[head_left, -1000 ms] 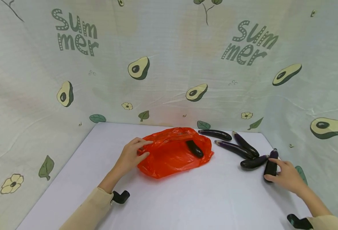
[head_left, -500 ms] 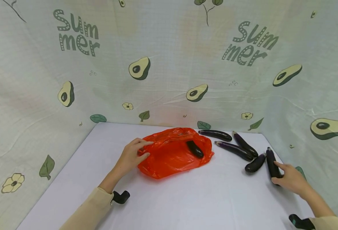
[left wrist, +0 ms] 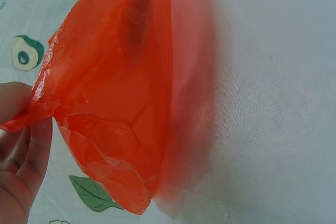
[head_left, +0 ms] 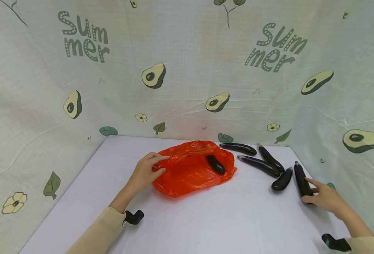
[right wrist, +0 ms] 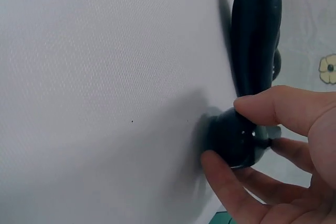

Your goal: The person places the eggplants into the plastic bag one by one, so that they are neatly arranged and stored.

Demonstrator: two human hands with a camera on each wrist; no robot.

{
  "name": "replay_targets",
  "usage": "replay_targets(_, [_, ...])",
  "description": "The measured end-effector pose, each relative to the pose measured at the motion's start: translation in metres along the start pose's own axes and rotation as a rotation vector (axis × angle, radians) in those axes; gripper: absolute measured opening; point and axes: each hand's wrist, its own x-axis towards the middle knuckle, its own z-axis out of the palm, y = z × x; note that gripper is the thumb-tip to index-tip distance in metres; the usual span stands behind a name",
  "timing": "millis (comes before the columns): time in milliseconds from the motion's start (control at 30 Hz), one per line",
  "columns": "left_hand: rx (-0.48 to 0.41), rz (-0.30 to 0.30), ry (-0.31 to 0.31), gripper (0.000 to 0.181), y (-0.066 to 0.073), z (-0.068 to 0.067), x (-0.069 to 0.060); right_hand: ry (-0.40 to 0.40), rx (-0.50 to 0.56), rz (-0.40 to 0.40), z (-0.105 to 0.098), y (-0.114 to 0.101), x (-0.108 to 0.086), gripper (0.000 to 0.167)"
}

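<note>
In the head view, my left hand (head_left: 146,169) holds the left edge of a red plastic bag (head_left: 187,178). The left wrist view has the bag's film (left wrist: 115,93) pinched between thumb and fingers. One dark eggplant (head_left: 215,164) lies at the bag's mouth. Over at the right, my right hand (head_left: 326,200) grips the near end of a long eggplant (head_left: 301,180). Thumb and fingers lie on either side of that eggplant's rounded end (right wrist: 233,142) in the right wrist view. A shorter eggplant (head_left: 282,180) lies just left of it, apart.
Behind these, three more eggplants lie on the white table (head_left: 206,225): one near the back edge (head_left: 237,148), one slanting (head_left: 259,165) and one beside it (head_left: 270,157). A printed cloth (head_left: 187,70) hangs around the table's back and sides.
My right hand has moved slightly right and nearer with the long eggplant, which has turned. The shorter eggplant has swung round and separated from it. The left hand and bag stay put.
</note>
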Motion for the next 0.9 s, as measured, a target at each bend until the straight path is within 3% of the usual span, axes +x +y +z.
replay_targets(233, [0.007, 0.014, 0.004, 0.047, 0.001, 0.001, 0.002, 0.013, -0.018, 0.013, -0.001, 0.003, -0.001, 0.102])
replay_targets(433, [0.002, 0.006, -0.003, 0.047, 0.001, 0.002, 0.001, 0.159, -0.060, -0.100, 0.000, -0.004, -0.005, 0.086])
replay_targets(633, [-0.001, 0.011, 0.001, 0.047, 0.002, 0.002, 0.002, 0.286, -0.087, -0.216, -0.011, -0.036, -0.011, 0.078])
replay_targets(900, [0.014, 0.004, 0.005, 0.049, 0.001, 0.004, 0.003, 0.265, -0.081, -0.280, -0.011, -0.092, -0.025, 0.076])
